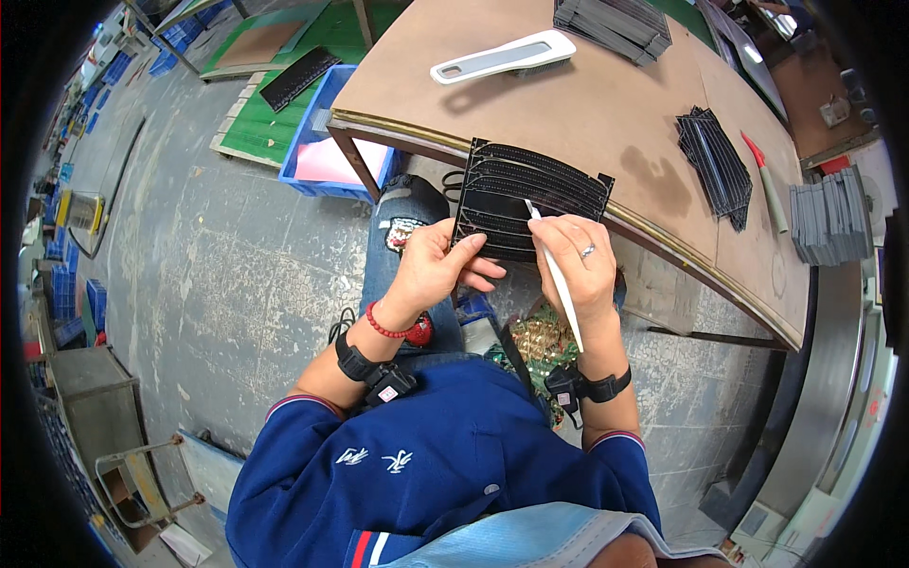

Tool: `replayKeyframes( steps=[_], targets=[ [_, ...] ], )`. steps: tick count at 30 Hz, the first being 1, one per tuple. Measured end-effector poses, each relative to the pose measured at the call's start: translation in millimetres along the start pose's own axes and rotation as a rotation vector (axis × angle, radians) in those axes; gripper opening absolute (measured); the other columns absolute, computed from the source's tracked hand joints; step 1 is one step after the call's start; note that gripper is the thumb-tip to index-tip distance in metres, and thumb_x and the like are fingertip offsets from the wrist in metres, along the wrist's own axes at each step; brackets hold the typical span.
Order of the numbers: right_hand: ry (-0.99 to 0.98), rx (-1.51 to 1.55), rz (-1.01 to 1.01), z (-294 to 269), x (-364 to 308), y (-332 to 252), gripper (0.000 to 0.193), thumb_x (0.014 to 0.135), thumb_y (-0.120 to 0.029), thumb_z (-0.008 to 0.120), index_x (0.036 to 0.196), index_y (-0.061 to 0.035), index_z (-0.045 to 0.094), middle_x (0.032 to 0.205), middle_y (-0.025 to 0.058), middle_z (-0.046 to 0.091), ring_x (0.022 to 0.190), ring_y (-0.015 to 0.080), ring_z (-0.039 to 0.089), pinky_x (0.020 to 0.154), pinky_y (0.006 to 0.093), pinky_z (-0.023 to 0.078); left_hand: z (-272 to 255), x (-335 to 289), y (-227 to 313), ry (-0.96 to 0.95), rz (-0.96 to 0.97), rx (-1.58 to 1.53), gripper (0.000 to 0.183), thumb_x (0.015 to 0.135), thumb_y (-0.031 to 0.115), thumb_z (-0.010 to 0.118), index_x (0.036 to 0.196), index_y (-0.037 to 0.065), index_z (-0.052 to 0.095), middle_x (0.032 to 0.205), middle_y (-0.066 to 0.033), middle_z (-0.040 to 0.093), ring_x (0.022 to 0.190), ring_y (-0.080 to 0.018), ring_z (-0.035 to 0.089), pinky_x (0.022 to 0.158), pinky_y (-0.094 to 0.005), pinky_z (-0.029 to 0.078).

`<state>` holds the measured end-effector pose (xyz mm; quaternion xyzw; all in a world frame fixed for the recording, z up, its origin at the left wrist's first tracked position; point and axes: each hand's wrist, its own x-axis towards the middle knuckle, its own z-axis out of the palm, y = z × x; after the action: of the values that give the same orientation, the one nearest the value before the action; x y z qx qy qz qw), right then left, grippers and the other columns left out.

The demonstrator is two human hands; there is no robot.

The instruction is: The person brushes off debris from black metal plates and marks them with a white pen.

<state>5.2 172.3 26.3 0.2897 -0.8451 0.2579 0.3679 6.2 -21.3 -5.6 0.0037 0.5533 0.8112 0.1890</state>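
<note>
My left hand [437, 264] grips the lower left corner of a thin black panel [533, 189], thumb on top. Rows of long dark strips with pale edge marks run across the panel, which is held tilted at the table's near edge. Pinched in my right hand [579, 260] is a slim white pointed tool [564, 301]. Its tip rests at or just above the panel's middle; contact is hard to tell. The tool's other end points back toward my wrist.
On the brown table [578, 114] lie a white-handled brush [507, 57], stacked grey panels [615, 26], a fanned pile of black panels [715, 166] and a red-tipped tool [765, 180]. More grey panels [831, 218] stand at right. A blue crate [327, 180] sits below left.
</note>
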Motion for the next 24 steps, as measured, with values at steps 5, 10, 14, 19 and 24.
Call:
replayKeyframes(
  steps=[5, 10, 14, 19, 24],
  targets=[
    [0.001, 0.019, -0.002, 0.6, 1.2, 0.2, 0.031, 0.069, 0.004, 0.073, 0.098, -0.0057, 0.067, 0.088, 0.0054, 0.067, 0.082, 0.0241, 0.064, 0.072, 0.0354, 0.049, 0.2, -1.0, -1.1, 0.013, 0.015, 0.021, 0.017, 0.099, 0.009, 0.052, 0.103, -0.007, 0.058, 0.092, -0.0162, 0.068, 0.076, -0.025, 0.072, 0.058, -0.0294, 0.062],
    [-0.008, 0.022, 0.0, 1.3, 1.5, 0.6, 0.031, 0.069, 0.004, 0.072, 0.098, -0.0052, 0.066, 0.088, 0.0058, 0.067, 0.081, 0.0239, 0.064, 0.072, 0.0351, 0.049, 0.3, -1.1, -1.5, 0.003, 0.023, 0.02, 0.017, 0.099, 0.009, 0.052, 0.103, -0.007, 0.058, 0.091, -0.0163, 0.068, 0.076, -0.025, 0.072, 0.058, -0.0291, 0.062],
    [-0.01, 0.026, 0.008, -0.1, 1.7, 1.2, 0.031, 0.069, 0.005, 0.072, 0.098, -0.0052, 0.066, 0.088, 0.006, 0.067, 0.081, 0.0239, 0.064, 0.071, 0.0349, 0.049, 1.2, -2.1, -1.3, 0.002, 0.035, 0.016, 0.018, 0.098, 0.009, 0.052, 0.104, -0.006, 0.058, 0.092, -0.0162, 0.068, 0.076, -0.0251, 0.072, 0.058, -0.0293, 0.062],
    [-0.018, 0.07, 0.033, -3.4, 0.4, 1.6, 0.03, 0.071, 0.01, 0.071, 0.098, -0.0006, 0.066, 0.087, 0.0109, 0.066, 0.08, 0.0276, 0.063, 0.072, 0.0355, 0.051, -1.9, -0.9, -7.0, 0.003, 0.057, 0.046, 0.019, 0.099, 0.009, 0.051, 0.106, -0.006, 0.058, 0.092, -0.0159, 0.068, 0.077, -0.0252, 0.072, 0.059, -0.0293, 0.062],
    [-0.002, 0.066, 0.065, -6.5, -3.6, 2.4, 0.028, 0.071, 0.011, 0.071, 0.097, 0.0002, 0.066, 0.085, 0.012, 0.065, 0.079, 0.0281, 0.063, 0.072, 0.0357, 0.051, -3.1, -1.1, -10.1, 0.009, 0.064, 0.047, 0.02, 0.099, 0.01, 0.051, 0.108, -0.006, 0.058, 0.093, -0.0155, 0.068, 0.078, -0.0253, 0.072, 0.06, -0.0295, 0.062]
  ],
)
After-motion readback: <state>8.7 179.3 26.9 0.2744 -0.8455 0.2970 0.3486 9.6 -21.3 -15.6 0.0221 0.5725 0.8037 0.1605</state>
